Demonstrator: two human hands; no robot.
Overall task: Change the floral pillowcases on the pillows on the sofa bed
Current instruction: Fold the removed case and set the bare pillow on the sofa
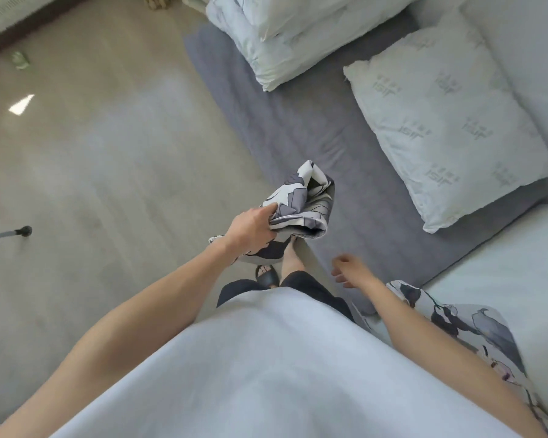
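My left hand point(253, 230) grips a bunched floral pillowcase point(301, 202), white with grey flowers, above the front edge of the sofa bed point(298, 128). My right hand point(350, 269) hangs beside it with loosely curled fingers and holds nothing. A bare white pillow point(453, 121) with printed lettering lies on the grey sheet to the right. A second pillow, in a floral pillowcase point(475, 330), lies at the lower right next to my right forearm.
A folded white duvet point(285, 33) sits at the far end of the bed. White cushions point(519, 270) line the right side. Bare grey floor stretches to the left, with a thin pole's foot point(24, 231) on it. My feet stand close to the bed edge.
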